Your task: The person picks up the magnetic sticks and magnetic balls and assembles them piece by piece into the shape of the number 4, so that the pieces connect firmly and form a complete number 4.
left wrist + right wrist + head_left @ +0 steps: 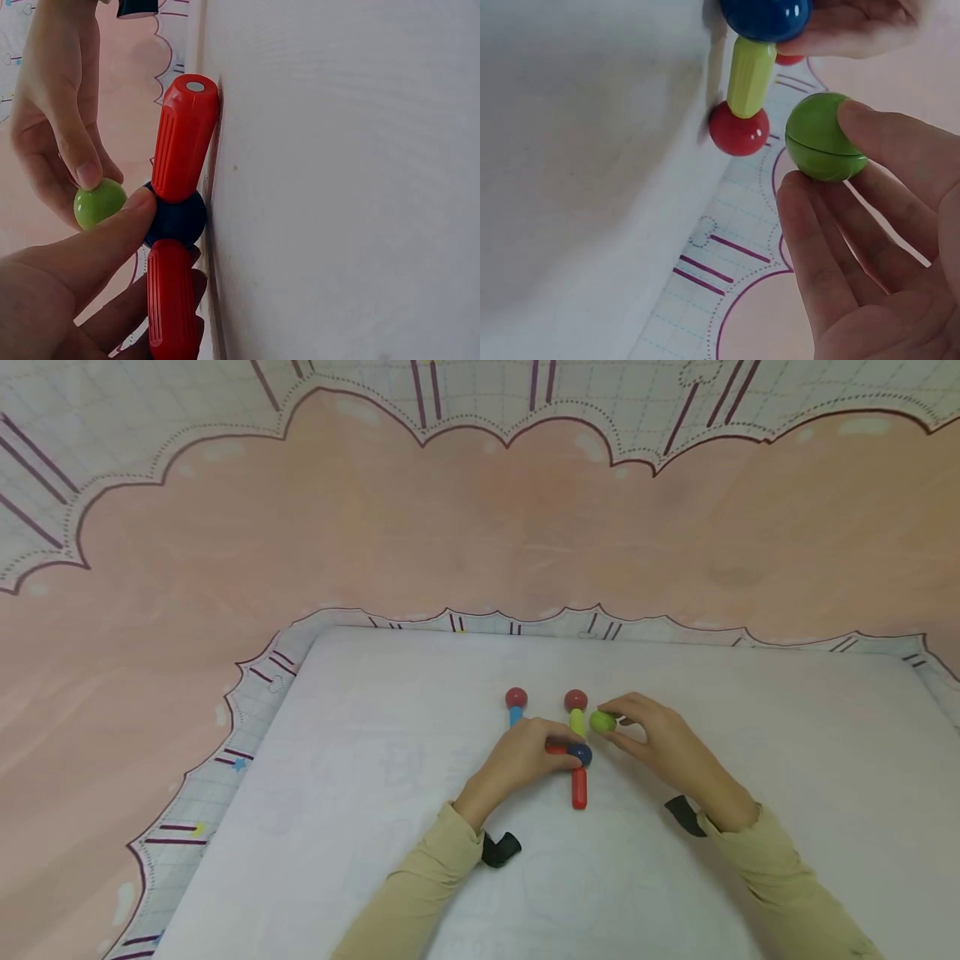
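My left hand (525, 752) pinches a dark blue ball (583, 755) between thumb and fingers. A red rod (579, 789) reaches from this ball toward me, another red rod (171, 300) runs leftward under the hand, and a yellow rod (577, 722) points away. At the yellow rod's far end sits a red ball (576, 699). Just right of the yellow rod, my right hand (663, 739) holds a green ball (821, 139) by the fingertips, apart from the other pieces. A blue rod (515, 716) with a second red ball (516, 697) lies beyond my left hand, its near end hidden.
The pieces lie on a white tabletop (360, 760). Behind and left of it hangs a peach cloth (450, 543) with scalloped edges. Black curved pieces (501, 850) show beside both sleeves.
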Motion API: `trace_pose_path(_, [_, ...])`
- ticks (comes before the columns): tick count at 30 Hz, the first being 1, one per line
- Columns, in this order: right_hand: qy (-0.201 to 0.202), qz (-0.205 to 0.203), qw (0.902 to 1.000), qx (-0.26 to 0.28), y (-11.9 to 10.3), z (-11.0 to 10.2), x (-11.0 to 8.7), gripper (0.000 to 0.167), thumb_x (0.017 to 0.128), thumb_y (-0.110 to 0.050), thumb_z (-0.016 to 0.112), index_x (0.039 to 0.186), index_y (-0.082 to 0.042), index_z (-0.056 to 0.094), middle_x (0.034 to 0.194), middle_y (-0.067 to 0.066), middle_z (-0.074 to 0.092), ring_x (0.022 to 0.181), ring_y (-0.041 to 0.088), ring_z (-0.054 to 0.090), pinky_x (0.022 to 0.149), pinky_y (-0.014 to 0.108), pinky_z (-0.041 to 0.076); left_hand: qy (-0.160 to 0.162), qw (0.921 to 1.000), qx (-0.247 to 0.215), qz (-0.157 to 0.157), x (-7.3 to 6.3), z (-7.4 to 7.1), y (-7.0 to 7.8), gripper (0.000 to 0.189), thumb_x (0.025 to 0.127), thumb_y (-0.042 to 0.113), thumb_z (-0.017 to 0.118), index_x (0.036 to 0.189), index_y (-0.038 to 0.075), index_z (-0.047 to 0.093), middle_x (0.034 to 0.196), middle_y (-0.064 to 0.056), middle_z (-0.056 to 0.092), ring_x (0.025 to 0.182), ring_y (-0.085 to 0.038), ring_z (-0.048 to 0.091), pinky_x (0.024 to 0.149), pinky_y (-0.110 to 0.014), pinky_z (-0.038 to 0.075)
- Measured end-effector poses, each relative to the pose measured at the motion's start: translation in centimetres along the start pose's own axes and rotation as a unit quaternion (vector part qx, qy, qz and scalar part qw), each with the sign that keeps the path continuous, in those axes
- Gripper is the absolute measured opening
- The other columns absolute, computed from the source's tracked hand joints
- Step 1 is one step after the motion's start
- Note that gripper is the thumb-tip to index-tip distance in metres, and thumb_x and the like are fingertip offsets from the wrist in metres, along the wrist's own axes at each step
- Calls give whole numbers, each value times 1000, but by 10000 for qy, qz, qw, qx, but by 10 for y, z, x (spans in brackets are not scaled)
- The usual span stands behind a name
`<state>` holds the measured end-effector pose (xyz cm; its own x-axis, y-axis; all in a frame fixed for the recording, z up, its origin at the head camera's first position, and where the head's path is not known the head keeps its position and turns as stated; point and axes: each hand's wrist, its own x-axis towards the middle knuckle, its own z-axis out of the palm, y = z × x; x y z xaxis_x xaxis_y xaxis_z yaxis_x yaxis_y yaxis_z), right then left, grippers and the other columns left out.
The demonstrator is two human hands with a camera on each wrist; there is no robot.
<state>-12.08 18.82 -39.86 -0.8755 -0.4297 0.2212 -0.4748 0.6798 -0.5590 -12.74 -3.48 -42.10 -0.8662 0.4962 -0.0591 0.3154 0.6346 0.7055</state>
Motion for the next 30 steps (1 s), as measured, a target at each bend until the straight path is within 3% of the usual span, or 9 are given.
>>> trace_pose_path(16, [63,-641,9979,84,-1,3,-22,35,79,0,81,112,-6,70,105,1,70,90,17,67,79,37,59,-59,9998,-145,81,2,0,-3,25,90,25,75,114,17,75,112,6,74,104,-7,65,94,-25,51])
trace_pose_path(30, [-333,-609,9975,131,-6,6,-31,35,79,-4,82,112,-8,69,105,-3,68,91,13,67,79,34,59,-97,9998,-137,78,2,-1,-4,27,91,28,73,116,17,74,112,7,74,106,-6,66,95,-26,51])
